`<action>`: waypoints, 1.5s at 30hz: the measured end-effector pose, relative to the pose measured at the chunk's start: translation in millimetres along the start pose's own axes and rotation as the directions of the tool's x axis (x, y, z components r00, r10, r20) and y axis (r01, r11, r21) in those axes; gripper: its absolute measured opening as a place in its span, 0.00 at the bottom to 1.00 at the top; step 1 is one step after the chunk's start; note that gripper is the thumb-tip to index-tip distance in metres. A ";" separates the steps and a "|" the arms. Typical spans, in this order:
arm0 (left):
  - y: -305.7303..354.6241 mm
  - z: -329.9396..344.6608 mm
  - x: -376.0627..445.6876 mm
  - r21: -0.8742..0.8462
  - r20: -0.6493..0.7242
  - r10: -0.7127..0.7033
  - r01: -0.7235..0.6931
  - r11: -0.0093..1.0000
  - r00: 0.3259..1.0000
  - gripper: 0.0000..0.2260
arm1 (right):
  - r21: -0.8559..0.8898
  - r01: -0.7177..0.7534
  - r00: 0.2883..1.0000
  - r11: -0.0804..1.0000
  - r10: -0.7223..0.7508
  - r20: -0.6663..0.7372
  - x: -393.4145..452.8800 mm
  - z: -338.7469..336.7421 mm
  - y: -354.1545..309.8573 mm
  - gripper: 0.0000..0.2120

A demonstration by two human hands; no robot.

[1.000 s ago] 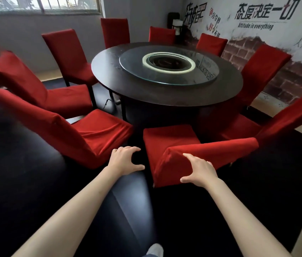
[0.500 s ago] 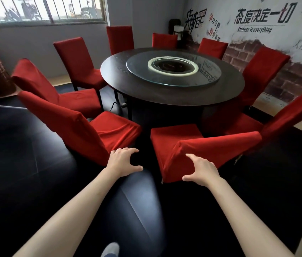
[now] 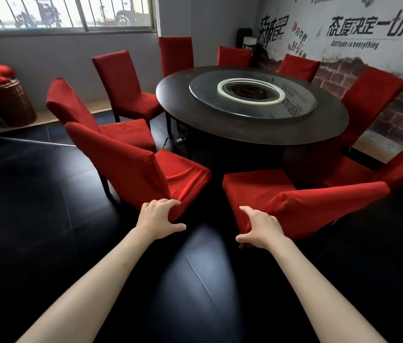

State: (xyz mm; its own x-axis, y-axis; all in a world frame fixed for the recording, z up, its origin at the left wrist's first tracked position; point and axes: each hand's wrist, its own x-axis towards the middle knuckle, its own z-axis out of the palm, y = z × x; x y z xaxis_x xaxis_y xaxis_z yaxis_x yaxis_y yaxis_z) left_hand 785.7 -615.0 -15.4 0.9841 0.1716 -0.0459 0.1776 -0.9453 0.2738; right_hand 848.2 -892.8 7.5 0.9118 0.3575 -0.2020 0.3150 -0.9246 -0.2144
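From my remote seat I count nine red-covered chairs, one round table [image 3: 257,129] and two bare hands.

At 10 o'clock stands one wicker basket [image 3: 7,102] with red cloth heaped on top; the frame's edge cuts its left side. Next come two chairs leaning with their backs toward me, and the nearer of them is the near-left chair [image 3: 131,167] at 11 o'clock. My left hand [image 3: 157,216] lies on the lower corner of its back. The fingers are bent onto the cloth and the thumb is spread wide over the dark floor [image 3: 47,194], so nothing is squeezed.

The table sits at 1 o'clock and carries one glass turntable [image 3: 294,112]. Five more chairs ring its left, far and right sides.

The hands are well apart, with bare floor between them. My right hand [image 3: 261,230] straddles the near corner of the near-right chair [image 3: 319,209] at 1 o'clock. The forefinger lies straight along the top edge and the thumb is splayed below the corner, not clamped. The ninth chair sits at 3 o'clock.

Hard to read: the ninth chair is cropped by the frame, and two chairs beyond the table show only their backs. The table's base is lost in shadow. The right hand's outer fingers are hidden behind the cloth edge.
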 end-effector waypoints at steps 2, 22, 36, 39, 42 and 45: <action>-35.8 -12.8 0.3 0.000 -0.010 -0.004 0.004 1.000 1.000 0.33 | 0.004 0.005 1.000 1.000 -0.005 -0.006 6.2 7.0 -36.0 0.42; -275.6 -97.8 73.0 -0.079 -0.115 0.138 -0.148 0.986 0.984 0.29 | 0.058 0.031 0.990 0.998 -0.022 -0.139 115.6 27.2 -310.6 0.42; -315.7 -127.2 225.5 -0.044 -0.178 0.216 -0.227 0.973 0.960 0.28 | -0.010 0.025 0.997 1.000 -0.025 -0.079 265.2 15.8 -362.5 0.47; -328.3 -127.9 251.8 -0.055 -0.163 0.235 -0.247 0.968 0.958 0.29 | 0.007 -0.009 0.998 1.000 0.010 -0.060 282.3 17.9 -372.2 0.50; -343.6 -130.0 279.5 -0.046 -0.131 0.267 -0.275 0.960 0.955 0.31 | 0.063 -0.074 0.995 0.995 0.078 -0.065 293.7 23.0 -385.0 0.53; -357.9 -131.7 302.7 -0.001 -0.061 0.311 -0.312 0.950 0.948 0.31 | 0.094 -0.143 0.988 0.985 0.147 -0.042 304.3 31.2 -399.9 0.54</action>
State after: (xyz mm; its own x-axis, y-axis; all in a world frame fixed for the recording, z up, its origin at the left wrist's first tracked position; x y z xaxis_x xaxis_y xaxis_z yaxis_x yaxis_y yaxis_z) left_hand 1019.5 -188.2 -0.7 0.9883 -0.1145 0.1005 -0.1382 -0.9514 0.2751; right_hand 991.5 -410.2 2.0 0.9585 0.2117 -0.1909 0.1553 -0.9495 -0.2727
